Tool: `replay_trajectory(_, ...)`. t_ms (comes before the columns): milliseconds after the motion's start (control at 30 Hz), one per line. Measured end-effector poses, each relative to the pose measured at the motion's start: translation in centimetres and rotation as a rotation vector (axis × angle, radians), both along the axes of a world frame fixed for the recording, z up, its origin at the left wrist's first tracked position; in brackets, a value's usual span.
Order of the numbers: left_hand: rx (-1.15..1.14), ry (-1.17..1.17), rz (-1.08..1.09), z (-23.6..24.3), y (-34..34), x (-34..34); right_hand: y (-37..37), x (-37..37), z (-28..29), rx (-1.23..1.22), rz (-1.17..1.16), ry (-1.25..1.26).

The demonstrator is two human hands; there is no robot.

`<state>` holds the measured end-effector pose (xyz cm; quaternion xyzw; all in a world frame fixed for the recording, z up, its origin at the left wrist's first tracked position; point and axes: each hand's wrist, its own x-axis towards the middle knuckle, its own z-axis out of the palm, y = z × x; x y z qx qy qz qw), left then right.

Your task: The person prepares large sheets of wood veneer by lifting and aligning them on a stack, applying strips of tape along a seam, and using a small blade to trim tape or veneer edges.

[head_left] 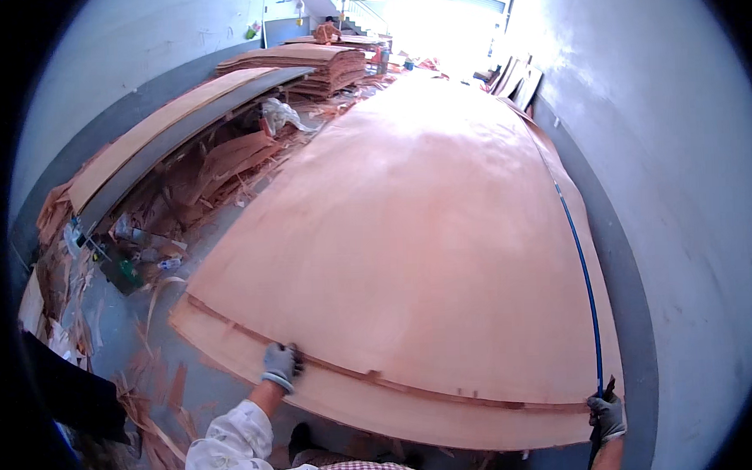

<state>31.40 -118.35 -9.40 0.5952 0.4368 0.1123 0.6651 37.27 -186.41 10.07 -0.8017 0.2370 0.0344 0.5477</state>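
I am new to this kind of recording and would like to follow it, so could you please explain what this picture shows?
There is no machine here: a person works with their own two gloved hands. The picture comes from a wide fisheye camera on their head, looking down, so straight edges bend and the corners go dark.

The broad surface is a large wooden top sheet, with a lower sheet showing beyond its near edge. The right hand holds the near end of a long blue rod, which runs along the right side of the top sheet. The left hand is at the near edge; whether it grips anything is unclear.

Beyond, to the left, are a stack of sheets and another person.
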Motion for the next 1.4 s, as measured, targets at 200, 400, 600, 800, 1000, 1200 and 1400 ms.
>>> replay_trajectory(200,-0.305,-0.08,-0.385,9.5,7.6,-4.5,13.2,-2.8,-2.4,0.364,-0.077,-0.072)
replay_trajectory(400,0.094,-0.42,0.007,6.5,27.9,-9.8,21.0,-2.2,-3.8,0.405,-0.031,-0.081)
replay_trajectory(600,-0.104,-0.382,0.053,5.8,31.6,-9.0,24.9,-6.0,-4.6,0.306,0.004,-0.02)
replay_trajectory(800,0.963,0.113,-0.131,4.9,30.7,-6.1,29.6,-4.2,-6.6,0.253,0.013,0.024)
replay_trajectory(1000,0.938,0.242,-0.177,4.6,31.5,-3.8,30.6,-3.3,-7.9,0.103,0.062,0.05)
replay_trajectory(1200,1.109,0.283,-0.263,5.2,31.0,-4.2,28.9,-1.9,-10.6,0.11,0.09,0.048)
replay_trajectory(1400,1.299,0.372,-0.293,8.1,28.5,-3.2,27.5,0.0,-13.7,-0.14,0.091,-0.126)
